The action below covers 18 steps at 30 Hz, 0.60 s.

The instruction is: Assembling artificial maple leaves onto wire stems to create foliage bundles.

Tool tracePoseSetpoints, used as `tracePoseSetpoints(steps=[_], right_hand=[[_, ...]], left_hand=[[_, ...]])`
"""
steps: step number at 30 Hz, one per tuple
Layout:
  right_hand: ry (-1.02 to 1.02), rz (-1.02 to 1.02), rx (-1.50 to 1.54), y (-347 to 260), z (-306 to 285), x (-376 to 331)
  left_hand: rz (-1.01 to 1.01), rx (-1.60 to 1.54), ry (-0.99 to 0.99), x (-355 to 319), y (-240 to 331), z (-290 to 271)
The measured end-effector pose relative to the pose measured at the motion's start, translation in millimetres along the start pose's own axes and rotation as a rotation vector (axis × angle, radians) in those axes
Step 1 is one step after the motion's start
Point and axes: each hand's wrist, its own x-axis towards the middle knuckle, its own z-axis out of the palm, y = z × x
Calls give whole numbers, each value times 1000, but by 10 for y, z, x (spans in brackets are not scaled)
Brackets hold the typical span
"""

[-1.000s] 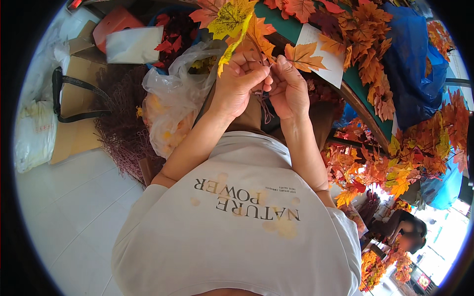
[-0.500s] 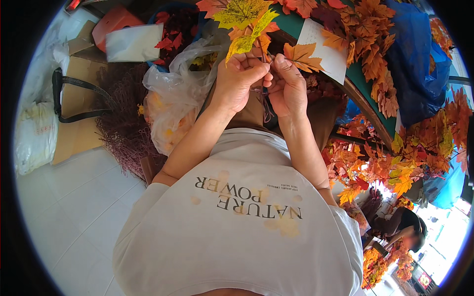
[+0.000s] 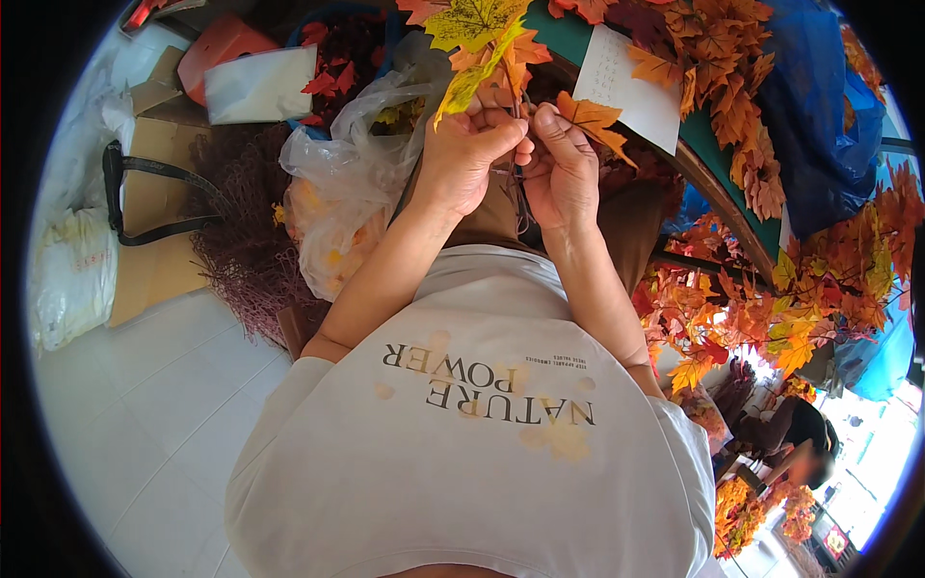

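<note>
left hand (image 3: 464, 154) and right hand (image 3: 559, 169) are both pinched shut on one leaf sprig (image 3: 487, 43) rising just above the fingertips; clear plastic bag (image 3: 352, 183) beside the left hand; white paper (image 3: 626, 87) beyond the right.

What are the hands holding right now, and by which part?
Both the left hand and right hand pinch a sprig of artificial autumn leaves at the base of its stem.

A green table (image 3: 718, 159) carries orange artificial leaves (image 3: 732, 58), a white paper sheet (image 3: 626, 87) and a blue plastic bag (image 3: 819, 116).
</note>
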Motion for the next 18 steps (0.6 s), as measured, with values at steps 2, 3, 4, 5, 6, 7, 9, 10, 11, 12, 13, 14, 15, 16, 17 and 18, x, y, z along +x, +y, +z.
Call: tracePoseSetpoints(steps=[2, 3, 4, 5, 6, 7, 9, 10, 11, 12, 13, 14, 15, 16, 17, 18], right_hand=[[64, -20, -41, 14, -11, -17], [54, -22, -27, 22, -41, -11], [43, -24, -13, 28, -64, -7], [48, -27, -6, 32, -76, -7], [54, -20, -8, 45, -82, -8], [59, -13, -9, 52, -88, -13], [85, 61, 95, 33, -91, -39], [104, 138, 191, 28, -90, -48], [108, 134, 205, 32, -92, -54], [127, 144, 220, 39, -107, -68], [146, 154, 236, 46, -119, -78], [151, 149, 248, 46, -119, -81], [168, 153, 251, 26, -111, -90], [183, 158, 252, 12, -111, -98], [190, 156, 261, 9, -119, -105], [196, 157, 279, 7, -125, -104]], left_hand=[[8, 33, 39, -8, -12, 9], [2, 37, 37, -8, -13, 18], [4, 35, 35, -8, -12, 28], [6, 35, 33, -9, -16, 34], [-2, 41, 30, -8, -24, 26], [-6, 51, 31, -3, -34, 16], [-18, 73, 28, 9, -48, -3], [-25, 69, 16, 18, -53, -11], [-33, 65, 4, 26, -56, -18], [-44, 76, 1, 26, -63, -19], [-53, 76, 2, 26, -63, -14], [-61, 76, 3, 27, -68, -14], [-72, 83, 1, 30, -81, -8], [-63, 101, -6, 34, -93, -8], [-52, 119, -14, 36, -106, -4], [-60, 124, -15, 39, -115, 8]])
